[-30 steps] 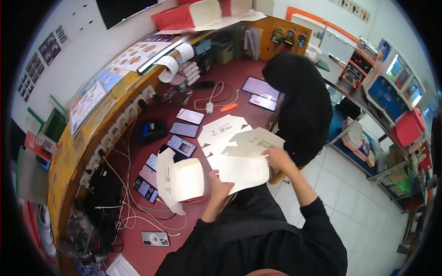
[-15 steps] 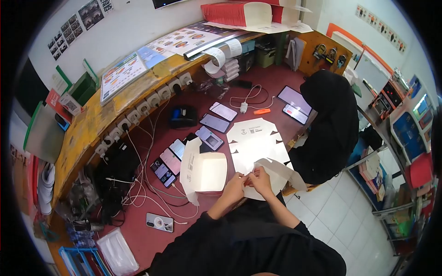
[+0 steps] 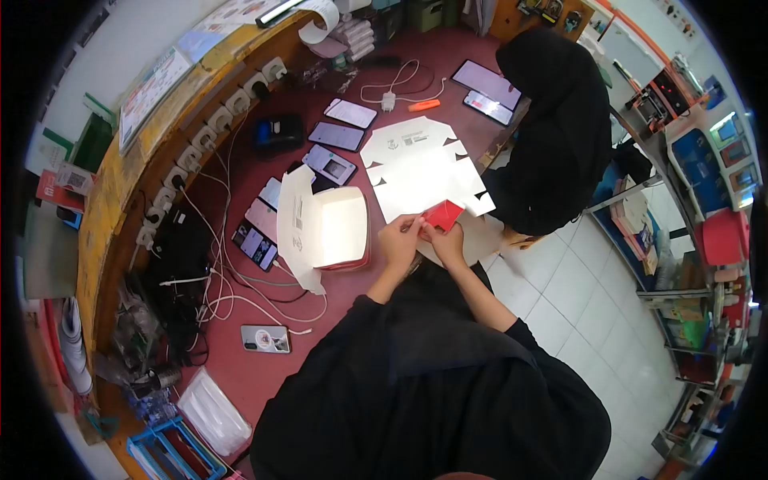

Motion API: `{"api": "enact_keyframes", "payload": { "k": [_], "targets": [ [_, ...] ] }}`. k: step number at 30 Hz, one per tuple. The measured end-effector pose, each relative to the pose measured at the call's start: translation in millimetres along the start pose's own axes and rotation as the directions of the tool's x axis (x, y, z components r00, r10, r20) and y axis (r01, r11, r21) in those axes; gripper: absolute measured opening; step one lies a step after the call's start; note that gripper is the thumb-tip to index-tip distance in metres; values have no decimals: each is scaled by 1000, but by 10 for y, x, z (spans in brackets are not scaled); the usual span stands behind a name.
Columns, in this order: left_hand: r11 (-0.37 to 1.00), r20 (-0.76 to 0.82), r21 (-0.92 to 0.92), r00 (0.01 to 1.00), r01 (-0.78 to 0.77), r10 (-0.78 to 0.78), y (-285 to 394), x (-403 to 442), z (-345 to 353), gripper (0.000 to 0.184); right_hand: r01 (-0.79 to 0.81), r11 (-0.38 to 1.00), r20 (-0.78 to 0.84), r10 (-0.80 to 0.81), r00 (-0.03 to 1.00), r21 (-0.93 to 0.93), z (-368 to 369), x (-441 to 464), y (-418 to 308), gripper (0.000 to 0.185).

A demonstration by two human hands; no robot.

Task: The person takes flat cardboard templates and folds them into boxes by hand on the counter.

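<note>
Both my hands are at the near end of a paper food carton, white inside and red outside. My left hand (image 3: 400, 242) pinches its edge with closed fingers. Beside it, my right hand (image 3: 446, 242) is closed on the same carton, below a raised red flap (image 3: 442, 214). A flat white carton sheet (image 3: 424, 164) with dark cut-out notches lies just beyond my hands. To the left stands a folded open carton (image 3: 340, 228) with its lid raised. My fingertips partly hide the edge they grip.
Several phones (image 3: 340, 166) lie behind the folded carton, and another phone (image 3: 266, 338) lies nearer me. White cables (image 3: 232, 296) tangle at left below a row of sockets (image 3: 196, 144). A person in black (image 3: 552, 144) sits close at right. An orange marker (image 3: 424, 105) lies at the back.
The carton in my hands has turned or folded, so a red flap now shows above my fingers. My view has tilted downward, shifting the table up in the frame.
</note>
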State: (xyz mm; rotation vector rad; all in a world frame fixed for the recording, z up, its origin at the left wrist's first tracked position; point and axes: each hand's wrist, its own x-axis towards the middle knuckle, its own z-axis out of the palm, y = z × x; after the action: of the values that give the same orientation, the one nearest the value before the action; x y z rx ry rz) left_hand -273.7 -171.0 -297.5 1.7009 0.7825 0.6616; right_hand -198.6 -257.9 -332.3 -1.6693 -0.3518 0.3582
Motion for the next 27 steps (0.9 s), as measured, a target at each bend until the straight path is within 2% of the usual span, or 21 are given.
{"api": "enact_keyframes", "payload": {
  "k": [3,4,5,7,8,11,12,15,17,18,20,21,22,23,25,26,27],
  "targets": [
    [957,47,138,967,-255,251,-121,95,12,16,152,981,64,-145,987,-119,-54,257,338,28],
    [939,67,168,954,-299,291,-7,79,-14,17,9,996,89,-17,996,86,-90,246,103,30],
    [906,104,211,930,-366,352,8,105,-32,17,-91,972,78,75,994,216,-131,328,19,26],
    [826,184,296,877,-481,444,-8,131,-108,17,-287,839,107,268,957,462,-201,428,-62,20],
    [820,188,266,861,-507,472,-79,158,-87,16,-271,855,84,262,961,441,-182,440,-51,22],
    [826,116,360,899,-434,422,119,139,-83,14,-201,932,181,151,972,301,-110,292,-108,23],
    [855,107,334,917,-398,385,111,160,-61,13,-148,986,203,128,971,83,-103,238,-256,26],
    [904,103,303,953,-302,284,-34,177,-5,14,68,983,239,-109,965,171,-4,255,47,31],
    [897,116,341,960,-281,257,-142,198,23,18,242,970,287,-237,928,18,0,248,11,37],
    [941,190,308,978,-141,84,-112,220,2,21,324,944,319,-291,902,-55,17,212,-38,40],
    [947,342,278,905,159,-252,30,325,-39,28,280,924,235,-221,947,-259,172,289,362,45],
    [920,299,386,935,63,-190,57,339,-26,31,247,902,187,-191,964,-355,252,299,518,48],
    [871,261,490,958,-25,-119,88,342,8,34,309,842,196,-245,949,-443,214,146,7,48],
    [802,229,588,973,-107,-38,128,369,46,38,294,846,157,-249,956,-445,268,143,100,45],
    [769,170,566,955,-297,244,277,417,99,35,260,857,78,-252,965,-444,382,103,285,39],
    [733,140,561,917,-385,375,322,447,106,34,202,872,101,-175,979,-446,376,63,332,36],
    [753,211,542,928,-373,308,278,557,116,31,145,880,124,-99,987,-452,314,23,291,34]
  ]
}}
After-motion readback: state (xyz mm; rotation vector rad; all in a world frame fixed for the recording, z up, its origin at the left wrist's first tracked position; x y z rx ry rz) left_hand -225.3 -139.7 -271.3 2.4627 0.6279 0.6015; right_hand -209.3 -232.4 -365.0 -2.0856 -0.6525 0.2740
